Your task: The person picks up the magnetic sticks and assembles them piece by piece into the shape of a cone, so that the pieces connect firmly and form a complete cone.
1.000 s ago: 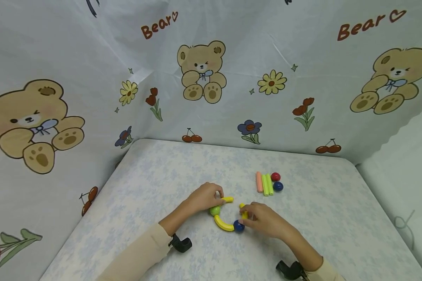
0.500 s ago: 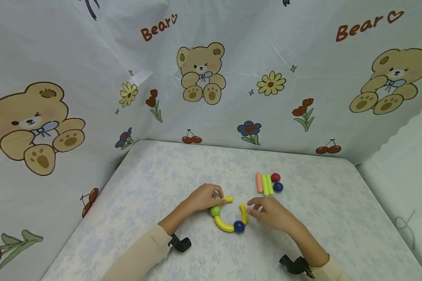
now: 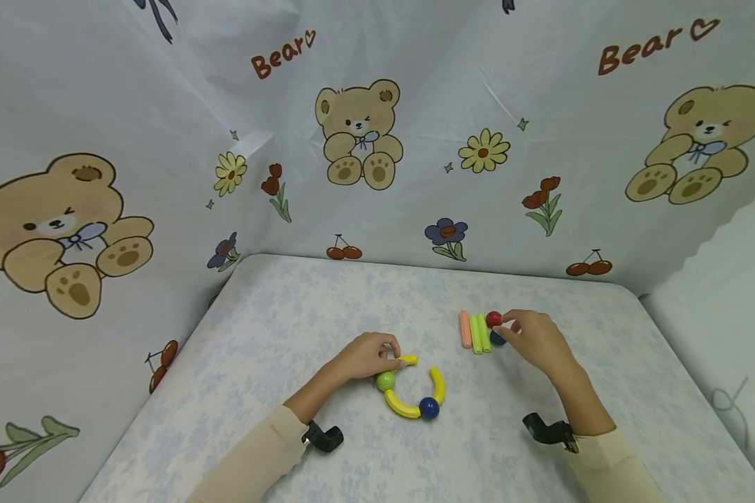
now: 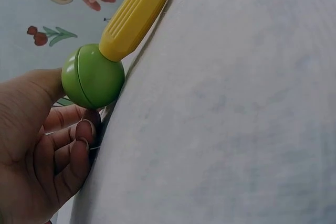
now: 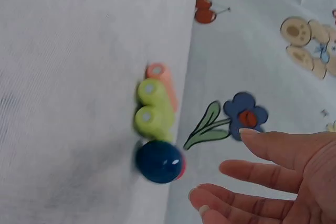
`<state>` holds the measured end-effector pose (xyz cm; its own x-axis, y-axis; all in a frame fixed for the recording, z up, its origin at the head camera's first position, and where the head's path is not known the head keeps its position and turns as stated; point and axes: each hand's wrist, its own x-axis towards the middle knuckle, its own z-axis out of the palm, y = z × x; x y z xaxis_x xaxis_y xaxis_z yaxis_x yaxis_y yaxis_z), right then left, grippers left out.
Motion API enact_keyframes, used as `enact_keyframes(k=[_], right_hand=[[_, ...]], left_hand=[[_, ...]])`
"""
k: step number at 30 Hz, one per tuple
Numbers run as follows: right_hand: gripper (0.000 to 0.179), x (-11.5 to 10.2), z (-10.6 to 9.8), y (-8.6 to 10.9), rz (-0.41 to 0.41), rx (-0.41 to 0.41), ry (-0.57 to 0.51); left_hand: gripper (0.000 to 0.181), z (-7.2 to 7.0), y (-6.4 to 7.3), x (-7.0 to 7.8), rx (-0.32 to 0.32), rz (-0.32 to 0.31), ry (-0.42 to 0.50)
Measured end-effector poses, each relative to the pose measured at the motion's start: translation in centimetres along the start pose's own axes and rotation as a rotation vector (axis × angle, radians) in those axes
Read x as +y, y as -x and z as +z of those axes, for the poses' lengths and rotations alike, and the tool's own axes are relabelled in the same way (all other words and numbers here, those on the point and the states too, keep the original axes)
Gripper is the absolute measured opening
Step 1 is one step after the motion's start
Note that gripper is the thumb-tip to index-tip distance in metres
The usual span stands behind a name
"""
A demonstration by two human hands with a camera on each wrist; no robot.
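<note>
Evidently, the left hand pinches a curved yellow rod beside a glossy green ball; the right hand, fingers parted, hovers by a red ball; brushing the neighbouring dark-blue ball could roll it.

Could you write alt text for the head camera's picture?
A person's right hand hovers by a red ball and a blue ball beside three sticks, while the left hand holds a curved yellow piece in an unclosed ring of such pieces and balls. Printed bears decorate the cloth behind the table.
</note>
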<state>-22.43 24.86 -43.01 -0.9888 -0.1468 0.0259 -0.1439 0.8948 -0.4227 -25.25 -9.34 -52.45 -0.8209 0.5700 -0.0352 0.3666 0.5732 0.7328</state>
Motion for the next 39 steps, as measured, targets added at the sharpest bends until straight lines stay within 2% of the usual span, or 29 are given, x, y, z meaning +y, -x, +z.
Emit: enact_keyframes(k=[8, 12, 20, 31, 39], right_hand=[[0.036, 2.6, 1.4, -0.8, 0.066, -0.040, 0.002], [0.040, 3.0, 2.2, -0.7, 0.098, -0.046, -0.019], [0.042, 3.3, 2.7, -0.9, 0.103, -0.031, -0.016], [0.039, 3.9, 2.4, -0.9, 0.070, 0.007, -0.031], [0.038, 2.6, 1.6, -0.7, 0.017, 0.063, -0.082]], left_hand=[[0.017, 0.0, 0.1, -0.1, -0.018, -0.003, 0.051], [0.017, 0.1, 0.1, 0.0, -0.029, -0.008, 0.037], [0.016, 0.0, 0.1, 0.3, -0.013, -0.011, 0.032], [0.017, 0.1, -0.1, -0.1, -0.006, -0.033, 0.024], [0.016, 0.0, 0.0, -0.1, 0.017, -0.043, 0.030]])
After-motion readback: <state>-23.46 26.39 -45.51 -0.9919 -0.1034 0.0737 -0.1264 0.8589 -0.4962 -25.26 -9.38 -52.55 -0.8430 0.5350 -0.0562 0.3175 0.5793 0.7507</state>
